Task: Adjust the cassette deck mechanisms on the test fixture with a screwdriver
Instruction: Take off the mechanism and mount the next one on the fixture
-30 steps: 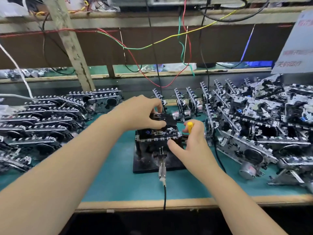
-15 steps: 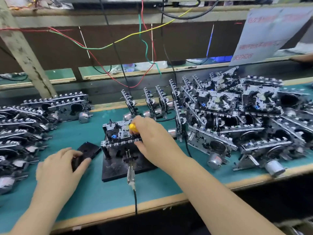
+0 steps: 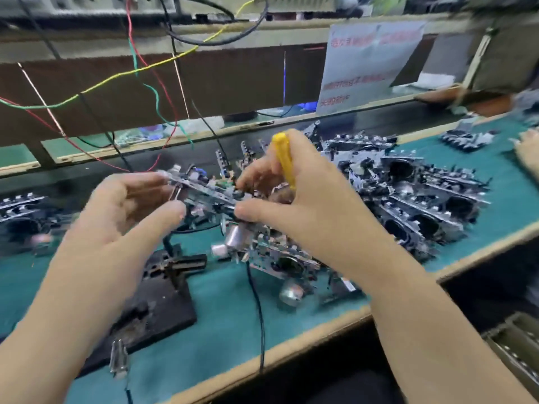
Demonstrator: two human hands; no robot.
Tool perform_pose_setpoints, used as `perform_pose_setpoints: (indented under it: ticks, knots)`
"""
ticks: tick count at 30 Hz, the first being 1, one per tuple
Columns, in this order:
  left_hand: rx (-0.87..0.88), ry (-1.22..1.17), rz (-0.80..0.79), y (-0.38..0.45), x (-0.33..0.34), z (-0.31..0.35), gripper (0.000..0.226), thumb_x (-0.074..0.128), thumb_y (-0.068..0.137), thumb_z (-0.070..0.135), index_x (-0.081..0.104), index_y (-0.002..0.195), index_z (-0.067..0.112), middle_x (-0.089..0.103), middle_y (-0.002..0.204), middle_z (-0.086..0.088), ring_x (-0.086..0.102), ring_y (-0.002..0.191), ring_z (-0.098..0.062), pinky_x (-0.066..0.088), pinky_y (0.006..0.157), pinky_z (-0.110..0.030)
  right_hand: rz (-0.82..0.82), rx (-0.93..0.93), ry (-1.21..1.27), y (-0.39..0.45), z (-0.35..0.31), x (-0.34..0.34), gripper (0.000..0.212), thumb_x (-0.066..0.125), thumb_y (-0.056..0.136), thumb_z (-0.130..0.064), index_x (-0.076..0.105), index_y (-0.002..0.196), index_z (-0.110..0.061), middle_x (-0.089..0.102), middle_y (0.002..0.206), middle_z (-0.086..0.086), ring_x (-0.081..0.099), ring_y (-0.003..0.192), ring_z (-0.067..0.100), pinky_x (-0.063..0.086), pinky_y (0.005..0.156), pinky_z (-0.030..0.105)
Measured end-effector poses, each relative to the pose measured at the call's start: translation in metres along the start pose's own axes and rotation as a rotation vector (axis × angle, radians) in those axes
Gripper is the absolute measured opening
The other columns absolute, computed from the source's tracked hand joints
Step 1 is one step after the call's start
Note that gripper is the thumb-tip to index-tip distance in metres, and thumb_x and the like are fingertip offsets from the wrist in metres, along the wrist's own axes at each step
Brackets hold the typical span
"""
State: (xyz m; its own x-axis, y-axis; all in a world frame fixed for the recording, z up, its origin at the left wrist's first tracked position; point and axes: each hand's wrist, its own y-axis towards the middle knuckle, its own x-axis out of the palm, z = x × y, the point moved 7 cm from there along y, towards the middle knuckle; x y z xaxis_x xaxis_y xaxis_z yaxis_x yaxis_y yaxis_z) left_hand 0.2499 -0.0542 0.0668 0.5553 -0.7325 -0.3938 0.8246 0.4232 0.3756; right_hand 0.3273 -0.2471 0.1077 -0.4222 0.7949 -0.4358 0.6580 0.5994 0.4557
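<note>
Electronics assy line: green-mat bench (image 3: 221,322), piled deck mechs (image 3: 414,193), test wires (image 3: 140,71) overhead.

Metal cassette deck mechanism (image 3: 204,191) held aloft, yellow-handled screwdriver (image 3: 284,161) upright

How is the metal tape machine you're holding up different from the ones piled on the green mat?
The held cassette mechanism is up in the air, gripped between the left hand and right hand; the piled mechanisms lie on the mat. The held one is alone; the piled ones lean on each other. Both are silvery metal frames.
</note>
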Motion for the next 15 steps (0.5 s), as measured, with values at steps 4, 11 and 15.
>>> perform_pose_setpoints:
  ticks: [4, 11, 15]
  knots:
    - [0.125, -0.104, -0.115, 0.031, 0.080, 0.067, 0.037, 0.069, 0.074, 0.055, 0.060, 0.110, 0.051, 0.069, 0.113, 0.019, 0.064, 0.108, 0.002, 0.049, 0.095, -0.032, 0.207, 0.003, -0.160, -0.004, 0.021, -0.087, 0.052, 0.083, 0.079, -0.010, 0.036, 0.084, -0.031, 0.072, 0.093, -0.005, 0.067, 0.088, 0.025, 0.053, 0.083, 0.048]
    - [0.148, 0.150, -0.418, 0.106, 0.214, 0.126, 0.060, 0.064, 0.095, 0.038, 0.043, 0.149, 0.028, 0.050, 0.148, 0.007, 0.051, 0.124, -0.011, 0.038, 0.091, -0.024, 0.574, 0.042, -0.659, 0.004, 0.084, -0.204, 0.044, 0.085, 0.077, -0.015, 0.048, 0.101, -0.013, 0.066, 0.095, -0.002, 0.058, 0.080, 0.019, 0.037, 0.067, 0.024]
    - [0.169, 0.174, -0.462, 0.111, 0.235, 0.121, 0.050, 0.065, 0.094, 0.037, 0.052, 0.142, 0.029, 0.054, 0.143, 0.011, 0.054, 0.118, -0.007, 0.042, 0.085, -0.022, 0.549, 0.229, -0.855, 0.021, 0.142, -0.238, 0.037, 0.080, 0.082, -0.008, 0.050, 0.104, -0.008, 0.065, 0.102, 0.016, 0.058, 0.091, 0.038, 0.048, 0.075, 0.042]
